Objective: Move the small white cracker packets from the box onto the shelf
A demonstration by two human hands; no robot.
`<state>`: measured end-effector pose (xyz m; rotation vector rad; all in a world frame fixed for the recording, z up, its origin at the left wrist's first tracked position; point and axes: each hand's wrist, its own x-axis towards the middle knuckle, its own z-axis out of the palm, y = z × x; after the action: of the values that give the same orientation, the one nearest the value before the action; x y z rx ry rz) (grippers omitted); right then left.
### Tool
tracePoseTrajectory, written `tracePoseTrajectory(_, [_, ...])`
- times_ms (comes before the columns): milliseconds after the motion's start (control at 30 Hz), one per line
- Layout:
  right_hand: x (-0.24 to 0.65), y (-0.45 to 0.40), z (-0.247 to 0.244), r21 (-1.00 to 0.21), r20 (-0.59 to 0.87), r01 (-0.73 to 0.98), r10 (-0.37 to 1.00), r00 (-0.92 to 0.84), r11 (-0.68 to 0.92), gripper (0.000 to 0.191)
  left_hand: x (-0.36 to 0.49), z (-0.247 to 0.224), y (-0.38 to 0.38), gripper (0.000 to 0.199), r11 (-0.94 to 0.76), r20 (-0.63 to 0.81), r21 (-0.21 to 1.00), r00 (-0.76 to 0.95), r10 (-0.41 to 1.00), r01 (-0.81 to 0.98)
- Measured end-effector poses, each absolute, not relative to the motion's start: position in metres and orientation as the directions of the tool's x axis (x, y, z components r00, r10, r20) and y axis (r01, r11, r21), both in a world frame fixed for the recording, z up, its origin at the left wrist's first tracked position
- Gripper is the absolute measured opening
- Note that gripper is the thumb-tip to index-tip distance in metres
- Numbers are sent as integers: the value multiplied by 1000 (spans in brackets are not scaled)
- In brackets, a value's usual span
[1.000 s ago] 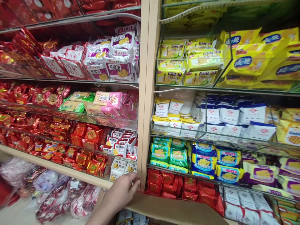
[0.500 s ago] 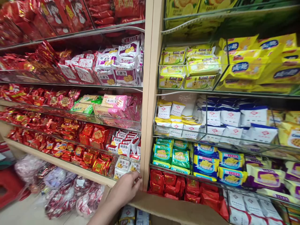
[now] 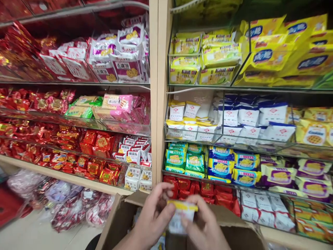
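A small white snack packet (image 3: 179, 219) with a yellow top edge is held up over an open cardboard box, its print blurred. My right hand (image 3: 204, 224) grips its right side, thumb across the front. At its left edge, the thumb of my left hand (image 3: 153, 218) presses on the packet while the other fingers curl behind and above it. Inside the cardboard box (image 3: 110, 222), below my wrists, a few packets show partly; my forearms hide much of the rest.
Glass-fronted shelves of wrapped snacks rise on both sides of a wooden upright (image 3: 157, 104). White packets with yellow tops (image 3: 191, 110) sit on a right-hand shelf. Plastic bags of red-wrapped goods (image 3: 67, 211) lie on the floor at left, near a red object (image 3: 13, 201).
One hand was reaching to the white boxed-looking packets at the lower left shelf. Now both hands are together over the box with a white-and-yellow packet, and the view has shifted.
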<state>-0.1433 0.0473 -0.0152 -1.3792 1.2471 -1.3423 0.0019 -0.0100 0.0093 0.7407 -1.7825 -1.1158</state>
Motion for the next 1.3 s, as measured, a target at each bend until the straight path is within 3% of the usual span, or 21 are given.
tracePoseTrajectory(100, [-139, 28, 6, -961, 234, 84, -938, -256, -263, 27, -26, 14, -10, 33, 357, 344, 934, -317, -884, 18])
tracePoseTrajectory(300, [-135, 4, 10, -961, 132, 170, -903, -408, -218, 36, -43, 20, -18, 39, 320, 327, 945, -270, -906, 68])
tracePoseTrajectory(433, [-132, 9, 1, -960, 94, 212, -925, -368, -182, 40, -39, 9, -20, 37, 366, 355, 930, -237, -904, -5])
tracePoseTrajectory(533, [-132, 20, -3, -958, 169, 187, -957, -236, -216, 38, -31, 5, -22, 36, 470, 437, 875, -230, -870, -115])
tracePoseTrajectory(600, [-141, 25, 3, -962, 244, 85, -955, -167, -260, 35, -20, 10, -27, 33, 534, 470, 827, -303, -829, -179])
tracePoseTrajectory(700, [-167, 25, 38, -889, 442, -240, -868, -227, -389, 31, 1, 20, -44, 24, 606, 489, 735, -382, -784, -303])
tracePoseTrajectory(833, [-204, -2, 125, -510, 818, -663, -547, -177, -548, 30, 27, 18, -81, 21, 567, 453, 672, -342, -823, -476])
tracePoseTrajectory(933, [-222, -45, 180, -258, 894, -886, -443, -67, -386, 22, 35, 1, -98, 21, 488, 352, 728, -347, -869, -481])
tracePoseTrajectory(967, [-226, -62, 192, -255, 880, -915, -467, -86, -313, 20, 36, -4, -100, 21, 463, 319, 754, -356, -878, -466])
tracePoseTrajectory(1133, [-244, -137, 203, -475, 665, -878, -678, -312, -62, 23, 37, -16, -94, 21, 451, 282, 771, -394, -875, -449])
tracePoseTrajectory(1300, [-243, -162, 192, -475, 610, -880, -712, -347, 22, 32, 36, -14, -87, 22, 502, 274, 692, -455, -847, -518])
